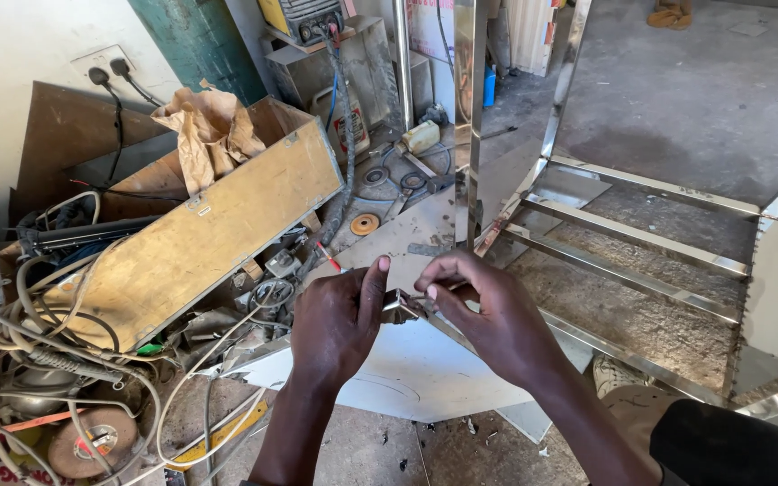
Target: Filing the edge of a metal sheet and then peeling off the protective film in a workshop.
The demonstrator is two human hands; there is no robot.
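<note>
Both my hands meet over a white sheet (416, 369) lying on the floor. My left hand (339, 319) pinches a small shiny metal piece (395, 303) between thumb and fingers. My right hand (479, 310) closes on the same small metal piece from the right, fingers curled over it. Most of the piece is hidden by my fingers. Just behind my hands stands a polished steel frame (632, 238) with several flat crossbars.
A wooden box (200, 243) with a crumpled brown paper bag (211, 130) lies to the left among tangled cables (56, 351). Grinding discs (92, 441) sit at bottom left. A welding machine (303, 18) and green cylinder (195, 40) stand at the back. Bare concrete floor (704, 99) lies at upper right.
</note>
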